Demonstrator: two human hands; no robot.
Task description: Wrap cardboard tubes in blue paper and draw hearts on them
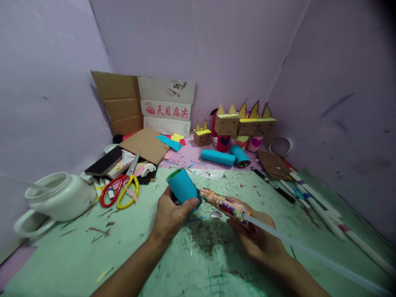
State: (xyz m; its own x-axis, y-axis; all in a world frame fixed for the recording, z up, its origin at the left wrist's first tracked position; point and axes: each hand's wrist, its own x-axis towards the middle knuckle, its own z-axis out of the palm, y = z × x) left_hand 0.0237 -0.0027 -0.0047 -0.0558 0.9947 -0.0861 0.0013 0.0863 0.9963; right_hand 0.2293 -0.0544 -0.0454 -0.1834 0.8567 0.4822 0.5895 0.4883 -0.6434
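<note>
Fingers of the left hand (170, 213) grip a tube (183, 185), seven o'clock from centre; the right hand (262, 231) clasps a glue gun (221, 202) at its four o'clock; the tube is probably light, dentable card, best held gently mid-wall.

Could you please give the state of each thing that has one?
Blue tube, held tilted
Left hand, holding blue tube
Right hand, holding glue gun
Glue gun, stick inserted
White pot, upright, lidless
Phone, screen dark
Scissors, blades seem closed
Cardboard box, unfolded, upright
Rear tubes, lying
</note>
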